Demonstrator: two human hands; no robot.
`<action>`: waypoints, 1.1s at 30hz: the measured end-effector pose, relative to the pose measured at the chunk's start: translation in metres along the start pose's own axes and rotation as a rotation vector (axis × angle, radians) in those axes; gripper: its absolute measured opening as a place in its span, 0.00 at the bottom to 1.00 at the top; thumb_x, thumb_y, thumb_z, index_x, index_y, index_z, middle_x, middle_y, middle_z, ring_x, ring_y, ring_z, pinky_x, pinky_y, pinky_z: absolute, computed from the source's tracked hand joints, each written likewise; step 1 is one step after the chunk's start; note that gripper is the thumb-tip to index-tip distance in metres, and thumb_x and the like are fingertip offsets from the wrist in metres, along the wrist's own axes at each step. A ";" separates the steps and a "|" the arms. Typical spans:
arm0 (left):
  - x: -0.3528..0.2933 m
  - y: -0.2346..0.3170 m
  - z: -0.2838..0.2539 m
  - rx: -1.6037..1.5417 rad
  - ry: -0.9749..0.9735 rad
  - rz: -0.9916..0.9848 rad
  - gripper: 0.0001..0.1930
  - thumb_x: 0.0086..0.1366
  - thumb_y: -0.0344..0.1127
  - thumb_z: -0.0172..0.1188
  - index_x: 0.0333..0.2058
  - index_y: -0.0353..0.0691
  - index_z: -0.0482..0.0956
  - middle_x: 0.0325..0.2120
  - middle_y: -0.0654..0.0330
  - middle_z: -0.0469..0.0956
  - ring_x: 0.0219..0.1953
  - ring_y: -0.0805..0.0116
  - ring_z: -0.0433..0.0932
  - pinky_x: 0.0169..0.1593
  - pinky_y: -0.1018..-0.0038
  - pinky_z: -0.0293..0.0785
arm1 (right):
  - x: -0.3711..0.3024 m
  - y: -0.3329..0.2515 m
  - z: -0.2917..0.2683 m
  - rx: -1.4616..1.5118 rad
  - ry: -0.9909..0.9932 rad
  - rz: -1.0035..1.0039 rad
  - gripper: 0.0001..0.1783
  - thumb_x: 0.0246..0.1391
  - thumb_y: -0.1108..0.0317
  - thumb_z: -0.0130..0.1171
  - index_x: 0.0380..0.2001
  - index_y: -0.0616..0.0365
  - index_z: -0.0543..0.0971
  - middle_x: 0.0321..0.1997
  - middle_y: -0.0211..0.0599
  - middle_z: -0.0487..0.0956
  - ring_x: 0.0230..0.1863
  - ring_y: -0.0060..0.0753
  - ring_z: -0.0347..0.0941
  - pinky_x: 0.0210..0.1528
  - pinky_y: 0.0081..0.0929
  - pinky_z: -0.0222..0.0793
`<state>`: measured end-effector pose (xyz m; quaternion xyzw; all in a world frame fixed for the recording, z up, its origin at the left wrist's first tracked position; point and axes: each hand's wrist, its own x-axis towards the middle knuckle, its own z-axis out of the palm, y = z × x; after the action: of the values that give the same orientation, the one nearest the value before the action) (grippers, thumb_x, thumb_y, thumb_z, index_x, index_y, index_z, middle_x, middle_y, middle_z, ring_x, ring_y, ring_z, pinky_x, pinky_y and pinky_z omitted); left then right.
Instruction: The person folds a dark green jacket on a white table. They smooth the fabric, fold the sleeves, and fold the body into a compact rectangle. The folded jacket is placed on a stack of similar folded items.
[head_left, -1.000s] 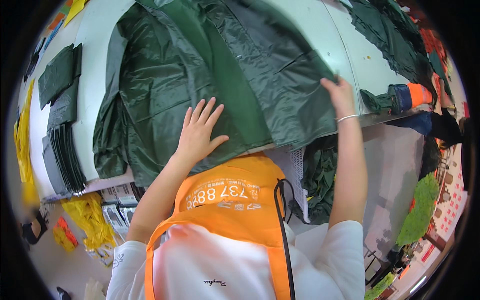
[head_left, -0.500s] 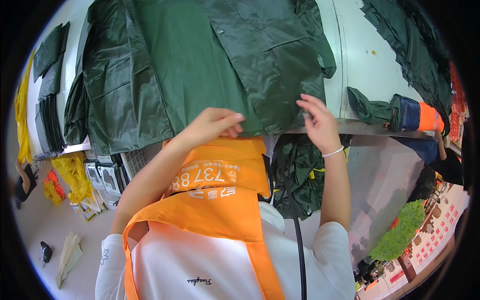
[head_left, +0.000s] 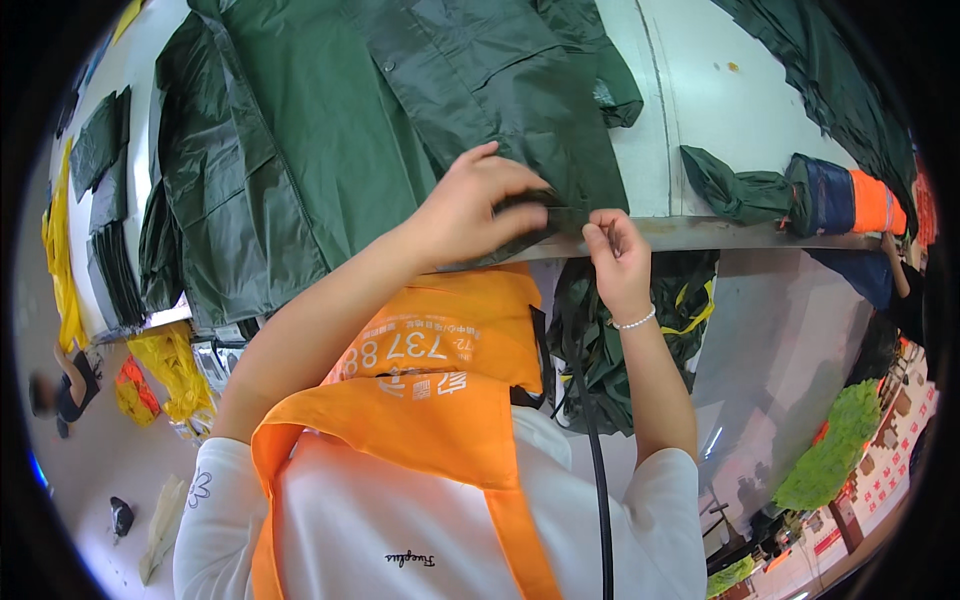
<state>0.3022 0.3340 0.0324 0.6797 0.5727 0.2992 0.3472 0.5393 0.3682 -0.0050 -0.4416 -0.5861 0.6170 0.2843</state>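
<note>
One dark green jacket [head_left: 340, 120], spread open on one pale surface [head_left: 645, 150], its hem along the near edge. Two hands: the left hand [head_left: 465, 208] is placed over the jacket's lower right part, thumb and forefinger bent toward each other; their tips are blurred, and whether cloth is clamped cannot be told. The right hand [head_left: 622, 265], just beside the hem, is curled, thumb and forefinger together; one beaded bracelet [head_left: 635, 320] is worn. One navy-and-orange roll [head_left: 850, 200] is placed at right. One orange apron [head_left: 400, 430] is worn.
</note>
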 end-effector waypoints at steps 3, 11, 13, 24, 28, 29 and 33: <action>0.016 0.006 0.005 -0.427 0.110 -0.307 0.06 0.61 0.31 0.60 0.33 0.34 0.79 0.28 0.67 0.77 0.32 0.82 0.70 0.36 0.84 0.67 | 0.003 -0.024 0.007 0.196 0.014 0.109 0.03 0.59 0.73 0.54 0.34 0.62 0.74 0.25 0.17 0.67 0.24 0.08 0.56 0.26 0.10 0.52; 0.021 0.014 0.002 -0.520 0.109 -0.071 0.09 0.53 0.25 0.62 0.35 0.34 0.79 0.44 0.60 0.75 0.47 0.72 0.72 0.50 0.77 0.66 | 0.016 -0.045 0.020 0.328 0.089 0.055 0.06 0.60 0.70 0.54 0.36 0.63 0.75 0.25 0.18 0.69 0.25 0.08 0.59 0.26 0.10 0.54; 0.020 0.018 0.000 -0.527 0.120 -0.066 0.08 0.55 0.25 0.61 0.36 0.32 0.80 0.43 0.59 0.76 0.47 0.70 0.72 0.49 0.77 0.67 | 0.021 -0.044 0.020 0.322 0.099 0.024 0.06 0.59 0.71 0.55 0.37 0.63 0.74 0.26 0.20 0.70 0.24 0.09 0.59 0.26 0.10 0.55; 0.039 0.032 0.006 -0.569 0.279 -0.352 0.10 0.57 0.31 0.63 0.34 0.30 0.82 0.34 0.58 0.80 0.37 0.73 0.76 0.42 0.78 0.72 | 0.025 -0.077 0.017 -0.411 0.210 -0.344 0.19 0.52 0.72 0.62 0.44 0.63 0.67 0.42 0.41 0.69 0.39 0.32 0.70 0.39 0.26 0.70; 0.039 0.031 0.011 -0.450 0.269 -0.211 0.08 0.58 0.28 0.61 0.35 0.29 0.81 0.34 0.63 0.78 0.36 0.78 0.75 0.40 0.81 0.71 | 0.028 -0.084 0.020 -0.372 0.199 -0.342 0.12 0.51 0.74 0.62 0.38 0.64 0.73 0.35 0.39 0.72 0.31 0.28 0.72 0.34 0.24 0.71; 0.039 0.031 0.013 -0.458 0.264 -0.205 0.08 0.58 0.27 0.61 0.35 0.29 0.81 0.34 0.63 0.78 0.36 0.77 0.75 0.40 0.81 0.71 | 0.030 -0.085 0.020 -0.375 0.198 -0.327 0.10 0.51 0.74 0.62 0.36 0.64 0.74 0.33 0.38 0.73 0.29 0.28 0.72 0.33 0.23 0.71; 0.040 0.037 0.018 -0.391 0.251 -0.157 0.07 0.57 0.25 0.61 0.35 0.31 0.81 0.33 0.62 0.76 0.33 0.76 0.75 0.37 0.81 0.71 | 0.038 -0.078 0.020 -0.280 0.273 -0.267 0.07 0.50 0.75 0.63 0.32 0.66 0.76 0.29 0.39 0.76 0.27 0.27 0.74 0.32 0.23 0.71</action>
<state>0.3440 0.3674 0.0524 0.5106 0.5937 0.4583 0.4205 0.4911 0.4037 0.0615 -0.4745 -0.6752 0.4212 0.3761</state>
